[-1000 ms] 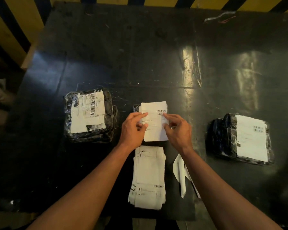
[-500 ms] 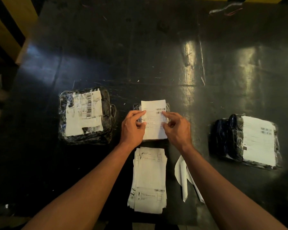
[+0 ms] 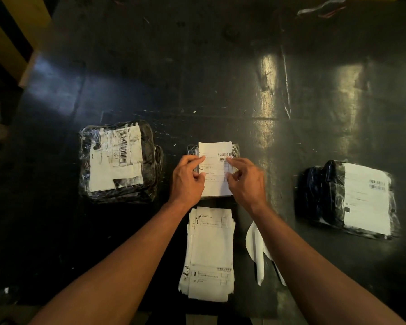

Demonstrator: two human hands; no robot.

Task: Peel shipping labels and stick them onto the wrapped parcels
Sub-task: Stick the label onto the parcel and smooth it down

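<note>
A white shipping label (image 3: 215, 160) lies over a small black wrapped parcel (image 3: 236, 148) at the middle of the table. My left hand (image 3: 188, 179) pinches the label's left edge and my right hand (image 3: 246, 181) pinches its right edge, fingertips resting on the paper. A stack of unpeeled labels (image 3: 209, 252) sits just below the parcel, between my forearms. A large wrapped parcel (image 3: 120, 160) with a torn label lies at the left. Another black parcel (image 3: 347, 198) with a white label lies at the right.
Peeled backing strips (image 3: 256, 252) lie to the right of the label stack, partly under my right forearm. The black table (image 3: 197, 78) stretches far back. A plastic scrap (image 3: 319, 8) lies at the far right edge. Yellow-black striped boards (image 3: 7, 38) border the upper left.
Both hands stay on the label's edges, fingers sliding slightly as they hold it against the small parcel. My view has tilted down a little, so everything appears higher in frame.
</note>
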